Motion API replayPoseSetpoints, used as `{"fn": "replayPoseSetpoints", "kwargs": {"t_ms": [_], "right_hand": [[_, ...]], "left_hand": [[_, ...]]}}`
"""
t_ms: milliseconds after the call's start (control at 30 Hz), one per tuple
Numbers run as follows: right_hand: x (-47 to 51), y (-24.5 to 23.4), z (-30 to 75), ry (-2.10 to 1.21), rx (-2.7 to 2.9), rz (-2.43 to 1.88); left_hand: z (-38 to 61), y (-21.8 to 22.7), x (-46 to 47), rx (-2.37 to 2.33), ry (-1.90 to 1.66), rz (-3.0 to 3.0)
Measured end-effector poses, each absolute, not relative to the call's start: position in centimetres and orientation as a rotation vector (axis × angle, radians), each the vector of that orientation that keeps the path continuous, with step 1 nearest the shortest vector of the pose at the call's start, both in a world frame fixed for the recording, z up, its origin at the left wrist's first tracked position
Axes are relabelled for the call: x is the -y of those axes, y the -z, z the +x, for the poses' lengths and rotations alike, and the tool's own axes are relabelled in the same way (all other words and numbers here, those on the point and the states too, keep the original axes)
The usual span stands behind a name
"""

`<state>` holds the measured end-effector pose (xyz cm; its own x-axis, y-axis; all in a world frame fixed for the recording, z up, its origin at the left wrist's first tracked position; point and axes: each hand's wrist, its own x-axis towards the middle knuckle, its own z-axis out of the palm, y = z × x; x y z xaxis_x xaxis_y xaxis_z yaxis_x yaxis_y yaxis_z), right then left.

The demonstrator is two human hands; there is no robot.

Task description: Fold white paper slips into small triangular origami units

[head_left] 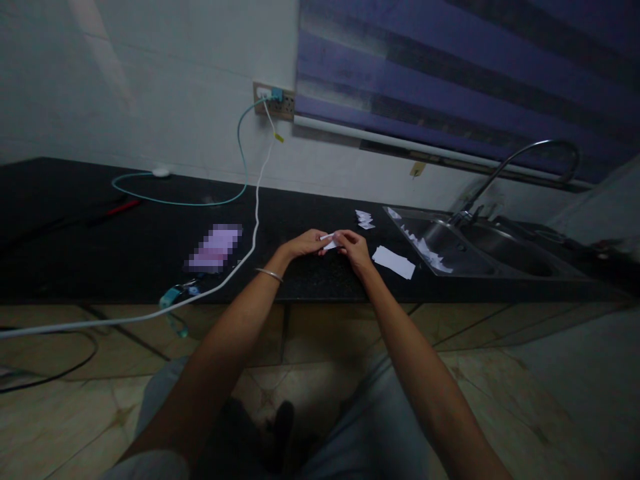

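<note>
Between my two hands is a small piece of white paper (330, 243), held just above the dark counter. My left hand (306, 244) pinches its left side, a bangle on that wrist. From the right, the fingers of my right hand (354, 248) close on the other side of the paper. Right of my right hand lies a stack of flat white paper slips (394, 262). Several folded paper pieces (365, 219) sit behind my hands, and more folded pieces (427, 252) line the sink's left edge.
A steel sink (480, 267) with a curved faucet (510, 160) is at the right. A white cable (257, 220) crosses the black counter (295, 207) left of my hands, running from a wall socket (283, 105). A blurred-out pinkish rectangle (215, 248) and a teal strap (171, 297) lie farther left.
</note>
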<state>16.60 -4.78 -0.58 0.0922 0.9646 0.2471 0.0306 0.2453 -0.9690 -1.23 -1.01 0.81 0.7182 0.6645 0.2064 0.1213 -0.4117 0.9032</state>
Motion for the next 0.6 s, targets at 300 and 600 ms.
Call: {"fn": "replayPoseSetpoints", "kwargs": {"t_ms": [300, 600], "right_hand": [[4.36, 1.02, 16.66, -0.944, 1.264, -1.076], [4.24, 1.36, 17.0, -0.91, 1.298, -1.069]], "left_hand": [[-1.26, -0.74, 0.79, -0.667, -0.738, 2.014], [-1.3, 0.02, 0.24, -0.624, -0.763, 2.041]]}}
